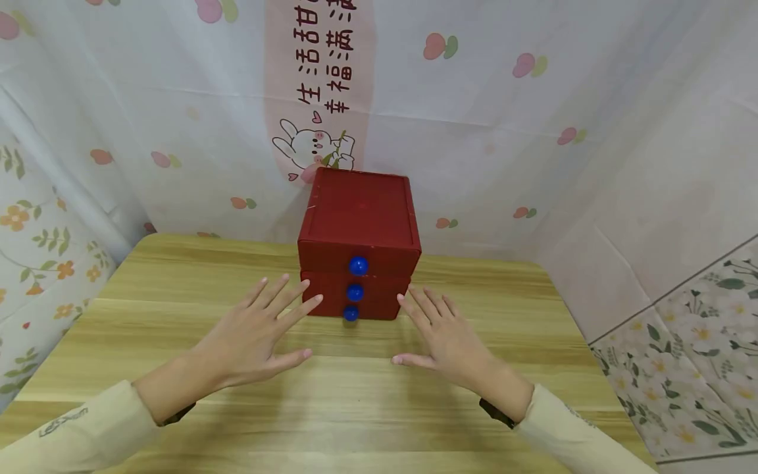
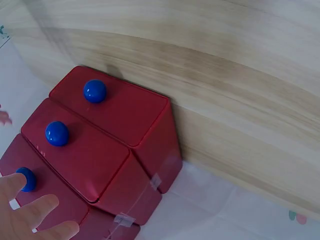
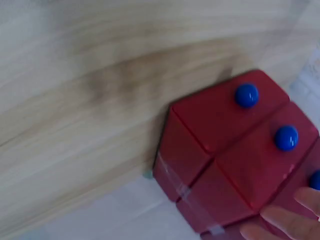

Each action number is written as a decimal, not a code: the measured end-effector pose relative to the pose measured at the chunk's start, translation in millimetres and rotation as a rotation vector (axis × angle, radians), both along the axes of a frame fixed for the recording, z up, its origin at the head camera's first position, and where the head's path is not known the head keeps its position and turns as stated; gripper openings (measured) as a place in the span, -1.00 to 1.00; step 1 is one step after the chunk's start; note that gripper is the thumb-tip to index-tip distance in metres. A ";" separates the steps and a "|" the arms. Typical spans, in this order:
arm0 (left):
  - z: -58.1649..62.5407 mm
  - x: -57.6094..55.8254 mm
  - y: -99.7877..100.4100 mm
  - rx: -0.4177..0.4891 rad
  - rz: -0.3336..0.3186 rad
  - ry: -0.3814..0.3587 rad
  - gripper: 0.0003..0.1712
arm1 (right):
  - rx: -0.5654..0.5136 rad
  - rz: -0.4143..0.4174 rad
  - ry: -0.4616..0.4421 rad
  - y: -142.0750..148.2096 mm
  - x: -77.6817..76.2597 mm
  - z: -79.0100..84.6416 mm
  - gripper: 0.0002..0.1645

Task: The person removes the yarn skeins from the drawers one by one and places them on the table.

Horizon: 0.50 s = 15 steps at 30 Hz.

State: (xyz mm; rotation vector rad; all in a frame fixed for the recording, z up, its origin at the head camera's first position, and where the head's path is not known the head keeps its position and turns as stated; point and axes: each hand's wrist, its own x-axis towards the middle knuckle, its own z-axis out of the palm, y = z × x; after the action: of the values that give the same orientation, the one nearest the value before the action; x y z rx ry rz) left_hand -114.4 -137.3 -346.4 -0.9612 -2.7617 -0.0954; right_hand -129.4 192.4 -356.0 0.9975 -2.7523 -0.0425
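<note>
A red box of stacked drawers [image 1: 361, 210] stands at the back of the table, three blue round knobs down its front. In the head view my left hand [image 1: 254, 336] hovers at its left front, fingers spread and holding nothing. My right hand [image 1: 450, 339] mirrors it at the right front, palm down with fingers extended. The left wrist view shows the red drawers [image 2: 110, 110] with left fingertips [image 2: 42, 205] overlapping the top one near its blue knob [image 2: 26, 179]. In the right wrist view, fingers [image 3: 290, 220] come in at the lower right beside the drawer faces [image 3: 260, 155].
The wood-grain table [image 1: 349, 408] extends in front of the box and to both sides. Behind it hangs a white curtain [image 1: 474, 99] with fruit prints and a rabbit drawing. Flowered cloth [image 1: 41, 263] lines the left side. Clear tape [image 2: 125, 219] runs along the box's side.
</note>
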 end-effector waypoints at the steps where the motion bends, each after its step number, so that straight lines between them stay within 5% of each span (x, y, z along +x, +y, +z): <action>1: 0.4 -0.6 0.8 0.009 -0.001 0.001 -0.16 | -0.011 -0.007 -0.007 1.0 -0.8 2.6 0.01; 9: 4.0 -12.4 11.1 0.121 -0.034 0.039 -0.19 | -0.328 -0.073 0.015 8.1 -21.9 26.9 -0.70; 12: 5.1 -18.3 16.6 0.172 -0.034 0.048 -0.21 | -0.475 -0.132 0.011 9.1 -37.2 38.6 -0.79; 15: 6.5 -24.3 23.8 0.234 -0.028 0.042 -0.25 | -0.572 -0.218 -0.083 8.8 -52.1 53.9 -0.72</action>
State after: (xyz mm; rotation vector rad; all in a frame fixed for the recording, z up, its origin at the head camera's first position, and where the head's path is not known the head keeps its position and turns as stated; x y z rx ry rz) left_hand -138.7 -113.5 -339.9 -0.9274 -2.6251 -0.3888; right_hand -181.5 201.1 -302.1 0.5524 -2.6763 0.7203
